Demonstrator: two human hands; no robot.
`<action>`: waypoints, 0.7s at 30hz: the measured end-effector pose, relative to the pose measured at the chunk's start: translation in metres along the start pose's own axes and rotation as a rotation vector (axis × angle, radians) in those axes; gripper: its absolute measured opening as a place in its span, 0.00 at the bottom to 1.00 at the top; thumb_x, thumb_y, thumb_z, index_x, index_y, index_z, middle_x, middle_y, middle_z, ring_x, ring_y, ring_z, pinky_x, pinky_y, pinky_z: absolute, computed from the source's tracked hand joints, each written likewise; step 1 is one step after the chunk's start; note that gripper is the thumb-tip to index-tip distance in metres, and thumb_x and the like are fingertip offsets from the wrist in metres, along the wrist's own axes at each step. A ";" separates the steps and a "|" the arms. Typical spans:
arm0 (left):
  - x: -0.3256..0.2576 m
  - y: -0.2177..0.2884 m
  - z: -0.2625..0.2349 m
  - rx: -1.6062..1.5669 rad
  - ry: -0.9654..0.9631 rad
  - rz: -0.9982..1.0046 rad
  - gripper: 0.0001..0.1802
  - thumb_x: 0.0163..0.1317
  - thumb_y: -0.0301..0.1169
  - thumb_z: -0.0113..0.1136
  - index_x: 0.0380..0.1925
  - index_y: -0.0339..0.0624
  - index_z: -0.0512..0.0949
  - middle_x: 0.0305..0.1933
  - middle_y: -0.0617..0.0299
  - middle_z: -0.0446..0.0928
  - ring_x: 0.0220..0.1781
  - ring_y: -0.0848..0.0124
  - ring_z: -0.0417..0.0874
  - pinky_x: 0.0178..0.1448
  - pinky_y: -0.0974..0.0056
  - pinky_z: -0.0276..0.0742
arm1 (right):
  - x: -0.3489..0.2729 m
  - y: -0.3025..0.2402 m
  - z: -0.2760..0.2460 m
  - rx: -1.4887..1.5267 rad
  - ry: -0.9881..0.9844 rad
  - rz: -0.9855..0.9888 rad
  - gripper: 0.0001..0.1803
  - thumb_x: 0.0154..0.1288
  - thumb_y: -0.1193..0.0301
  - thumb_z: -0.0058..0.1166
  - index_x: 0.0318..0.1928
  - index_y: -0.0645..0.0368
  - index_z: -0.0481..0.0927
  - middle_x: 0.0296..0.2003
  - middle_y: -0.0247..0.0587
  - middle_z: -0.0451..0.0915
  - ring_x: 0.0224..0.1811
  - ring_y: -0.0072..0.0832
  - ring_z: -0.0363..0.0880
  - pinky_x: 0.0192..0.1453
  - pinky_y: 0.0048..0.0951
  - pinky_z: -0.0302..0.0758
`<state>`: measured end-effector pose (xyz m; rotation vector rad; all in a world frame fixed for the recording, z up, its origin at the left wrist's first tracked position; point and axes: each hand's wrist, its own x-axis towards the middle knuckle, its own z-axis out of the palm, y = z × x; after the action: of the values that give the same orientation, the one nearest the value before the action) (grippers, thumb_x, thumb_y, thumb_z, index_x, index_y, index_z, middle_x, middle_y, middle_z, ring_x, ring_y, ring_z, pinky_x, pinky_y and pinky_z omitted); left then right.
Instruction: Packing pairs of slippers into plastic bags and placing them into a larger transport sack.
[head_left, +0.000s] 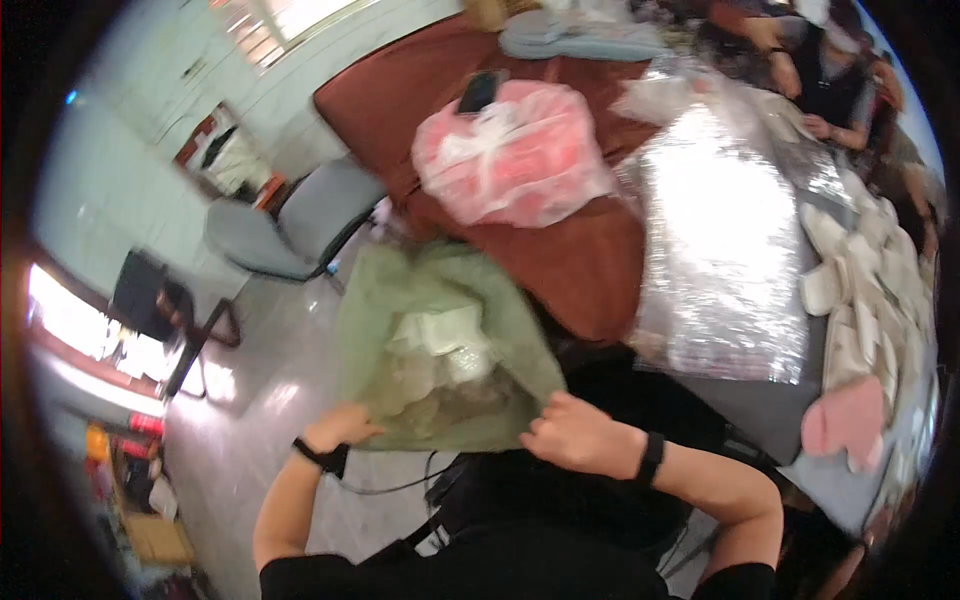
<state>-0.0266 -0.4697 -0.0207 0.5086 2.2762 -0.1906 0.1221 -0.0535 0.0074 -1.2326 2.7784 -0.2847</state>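
A green sack (368, 325) hangs wide-mouthed in front of me, its rim stretched between my hands. My left hand (342, 427) is closed on the rim at the near left. At the near right, my right hand (578, 432) grips the same rim with curled fingers. Inside the sack lie white and clear crumpled pieces (445, 335), blurred, so their kind is not plain. Dark bands circle both of my wrists.
Beyond the sack, a tied pink-and-white plastic bag (520, 160) with a phone (481, 92) on it rests on a brown-covered table (600, 270). Shiny clear plastic packaging (722, 250) and pale slipper-shaped pieces (860, 290) lie rightward. Grey chairs (320, 215) stand left. Someone (840, 85) sits far right.
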 end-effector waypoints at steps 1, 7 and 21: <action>0.005 -0.005 0.004 0.013 0.084 0.066 0.30 0.62 0.54 0.66 0.46 0.35 0.85 0.43 0.39 0.85 0.46 0.42 0.85 0.52 0.47 0.80 | 0.000 0.003 0.011 0.013 0.055 -0.043 0.13 0.63 0.70 0.51 0.47 0.54 0.82 0.33 0.35 0.79 0.41 0.32 0.81 0.50 0.35 0.70; -0.044 0.152 -0.091 -0.298 0.612 0.582 0.25 0.59 0.29 0.69 0.58 0.39 0.78 0.49 0.45 0.83 0.45 0.50 0.85 0.51 0.53 0.80 | -0.028 0.025 -0.023 -0.059 0.371 0.137 0.28 0.61 0.69 0.59 0.64 0.52 0.77 0.65 0.44 0.74 0.60 0.36 0.75 0.61 0.39 0.71; 0.067 0.415 -0.146 -0.038 0.585 1.470 0.42 0.57 0.31 0.72 0.72 0.43 0.66 0.72 0.37 0.65 0.71 0.39 0.68 0.73 0.47 0.68 | -0.232 0.082 -0.017 -0.093 0.211 0.984 0.40 0.65 0.51 0.63 0.75 0.37 0.64 0.76 0.44 0.60 0.78 0.55 0.57 0.66 0.69 0.65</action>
<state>0.0073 -0.0299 0.0398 2.2147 1.7859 0.8103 0.2155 0.1748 0.0082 0.2659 3.1794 -0.1942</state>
